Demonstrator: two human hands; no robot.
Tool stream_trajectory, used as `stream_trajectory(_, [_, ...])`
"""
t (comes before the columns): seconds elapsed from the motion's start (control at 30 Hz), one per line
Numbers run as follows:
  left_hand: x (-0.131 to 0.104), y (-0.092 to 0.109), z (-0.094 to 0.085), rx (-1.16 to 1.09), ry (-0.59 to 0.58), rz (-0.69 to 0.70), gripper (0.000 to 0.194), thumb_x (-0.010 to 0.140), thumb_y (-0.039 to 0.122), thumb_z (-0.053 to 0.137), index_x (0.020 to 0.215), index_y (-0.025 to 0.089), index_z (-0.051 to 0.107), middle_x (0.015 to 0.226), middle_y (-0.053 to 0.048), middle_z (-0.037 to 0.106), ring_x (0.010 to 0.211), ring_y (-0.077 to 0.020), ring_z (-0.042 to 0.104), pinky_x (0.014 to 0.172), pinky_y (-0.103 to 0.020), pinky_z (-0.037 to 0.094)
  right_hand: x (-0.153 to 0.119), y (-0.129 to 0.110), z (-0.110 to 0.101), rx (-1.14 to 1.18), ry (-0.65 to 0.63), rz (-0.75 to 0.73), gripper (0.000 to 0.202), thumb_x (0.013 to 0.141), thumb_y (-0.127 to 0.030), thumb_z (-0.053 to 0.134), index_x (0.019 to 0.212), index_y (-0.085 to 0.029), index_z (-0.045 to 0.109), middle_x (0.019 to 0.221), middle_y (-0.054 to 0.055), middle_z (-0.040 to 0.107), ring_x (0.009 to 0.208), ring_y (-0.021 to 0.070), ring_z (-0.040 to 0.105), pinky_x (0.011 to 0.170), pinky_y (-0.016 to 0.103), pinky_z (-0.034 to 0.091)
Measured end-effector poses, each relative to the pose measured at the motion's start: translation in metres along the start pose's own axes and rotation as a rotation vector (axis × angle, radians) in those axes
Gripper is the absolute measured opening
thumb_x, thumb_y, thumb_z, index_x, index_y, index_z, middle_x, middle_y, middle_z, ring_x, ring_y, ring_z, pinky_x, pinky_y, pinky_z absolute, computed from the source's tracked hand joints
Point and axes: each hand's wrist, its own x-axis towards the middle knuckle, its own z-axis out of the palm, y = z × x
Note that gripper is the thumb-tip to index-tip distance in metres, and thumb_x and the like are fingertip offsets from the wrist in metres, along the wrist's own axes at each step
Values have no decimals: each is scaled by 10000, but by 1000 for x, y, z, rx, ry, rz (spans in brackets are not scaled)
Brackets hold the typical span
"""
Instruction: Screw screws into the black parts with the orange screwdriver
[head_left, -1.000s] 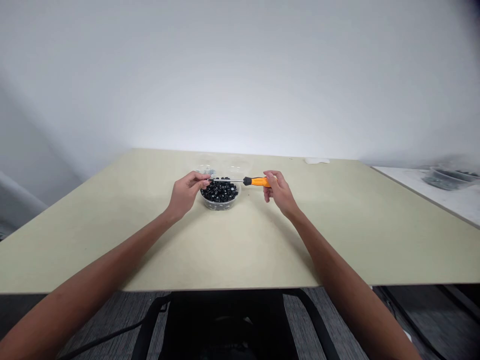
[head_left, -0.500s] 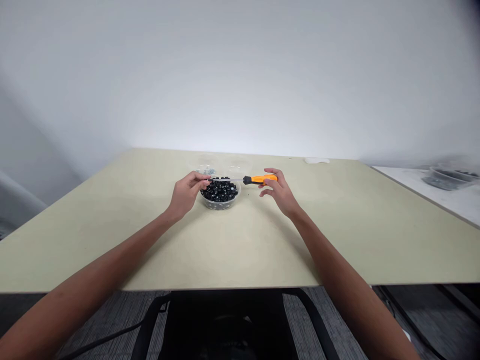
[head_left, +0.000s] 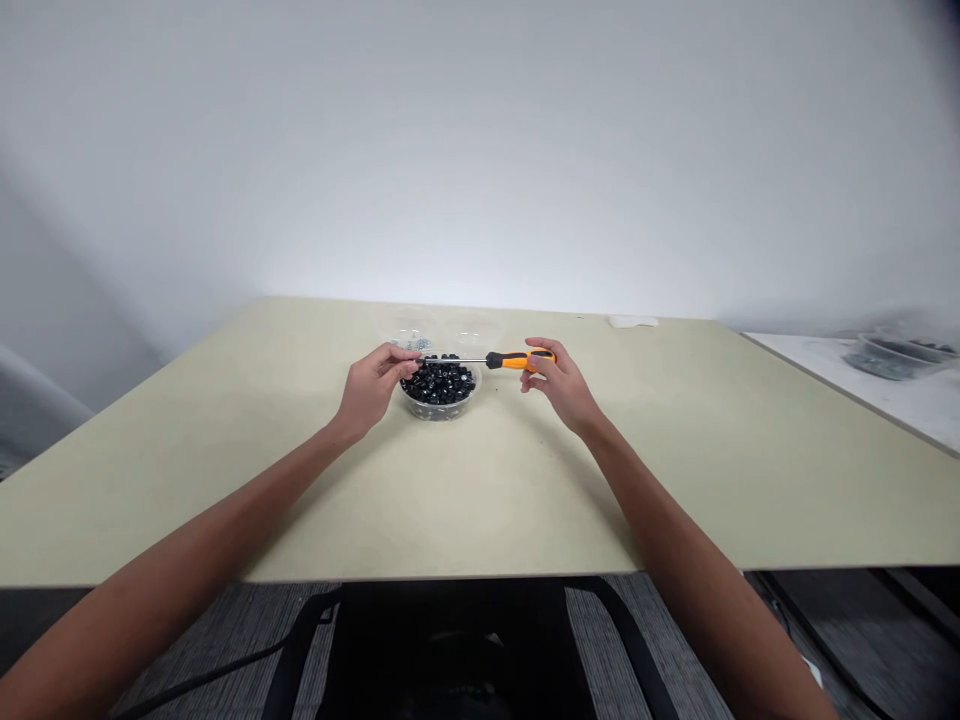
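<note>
My right hand is closed around the orange and black handle of a screwdriver. The screwdriver lies level, its metal shaft pointing left toward my left hand. Thumb and fingers of that hand pinch a small black piece at the shaft's tip; its exact kind is too small to make out. Just below the shaft stands a clear round tub full of small shiny black pieces.
Behind the tub are two clear containers, one with small metallic bits. A white object lies near the wall. More clear containers stand on a white surface at the right. A black chair is below the table's front edge.
The orange handle has turned a little, showing more black on its upper side, and the fingers of my right hand have shifted slightly around it. My left hand stays put.
</note>
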Motion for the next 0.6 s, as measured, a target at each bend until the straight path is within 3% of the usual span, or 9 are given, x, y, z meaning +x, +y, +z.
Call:
stream_trajectory(0.13, [0,3,0,17,-2,7,196,845,363,657,910,182,694,967,-59,728,847,-192,668,819,-323,521,-2,-4,2,-146,51,62,482,900,-606,504,1147,-192,519,686,-18,483,505,64,444,473,209,417])
stream_trajectory(0.33, [0,6,-2,-2,25,11,161,836,327,668,874,172,689,959,-63,733,847,-187,666,810,-311,524,-4,0,0,-39,-72,20,495,864,-503,613,1258,-242,466,1038,35,558,865,118,587,701,277,568])
stream_trajectory(0.5, [0,6,0,6,9,-2,161,842,333,666,892,183,697,1014,-60,733,858,-185,674,821,-309,533,-2,-1,2,-131,32,58,496,891,-611,525,1163,-197,498,708,-20,498,524,60,464,510,209,449])
stream_trajectory(0.6, [-1,6,0,20,5,-1,152,843,322,660,901,188,703,1014,-56,735,866,-187,678,830,-312,537,-2,-1,2,-130,20,57,511,892,-617,515,1188,-201,497,749,0,524,580,83,508,507,213,460])
